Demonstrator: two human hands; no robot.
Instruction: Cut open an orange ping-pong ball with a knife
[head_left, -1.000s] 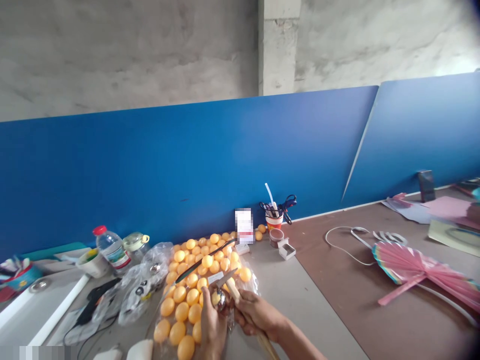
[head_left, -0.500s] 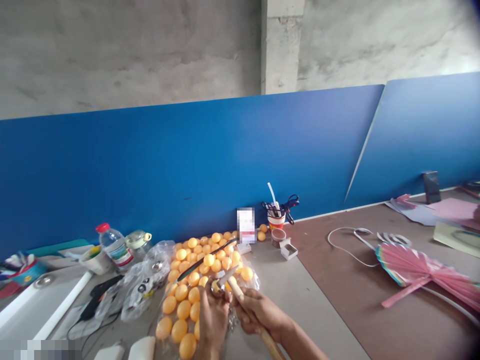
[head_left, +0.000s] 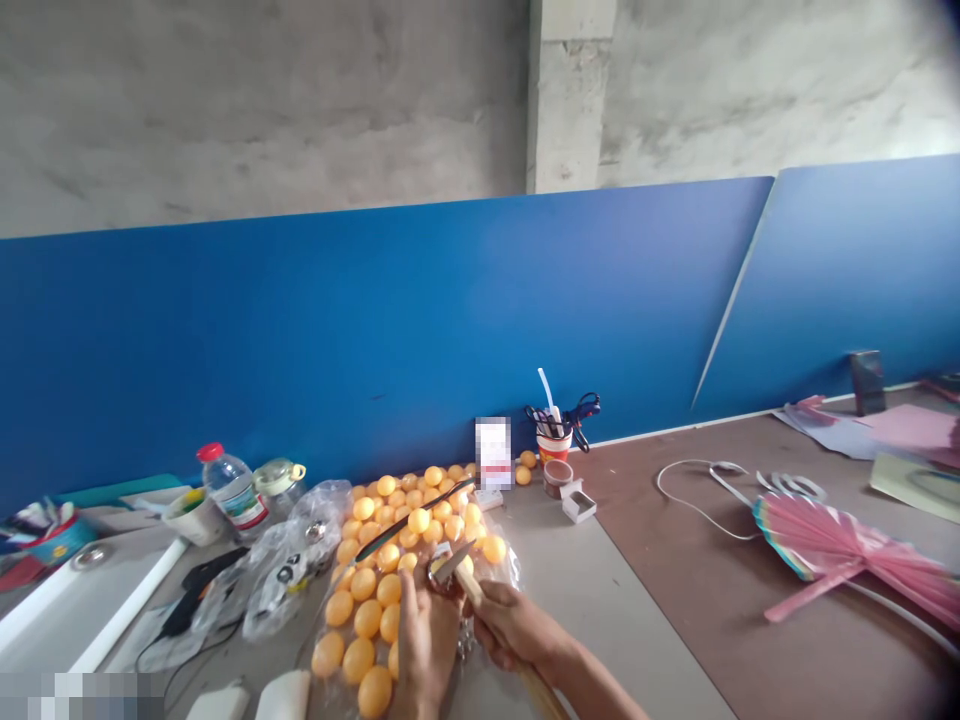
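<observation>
My left hand (head_left: 429,628), thumb up, is closed around a shiny, rounded metal piece (head_left: 435,572); its far side is hidden by my fingers. Close beside it, my right hand (head_left: 511,622) grips a wooden-handled tool (head_left: 468,584). A pointed grey metal blade (head_left: 454,562) slants across the tool's top end, right at the metal piece. Whether the blade and the piece are joined I cannot tell. Under and behind both hands lies a clear plastic bag of orange balls (head_left: 367,619), with a thin dark strip (head_left: 397,528) across it.
To the left are a crumpled plastic bag (head_left: 281,560), a black glue gun (head_left: 191,600), a red-capped bottle (head_left: 234,490) and a glass jar (head_left: 277,488). Behind stand a cup of tools (head_left: 553,445) and a small open box (head_left: 578,503). A pink fan (head_left: 840,540) lies right, before a blue partition (head_left: 375,330).
The blade has turned a little and tilts more steeply over the metal piece. My right hand has shifted slightly; both hands keep their grip. The view has moved slightly.
</observation>
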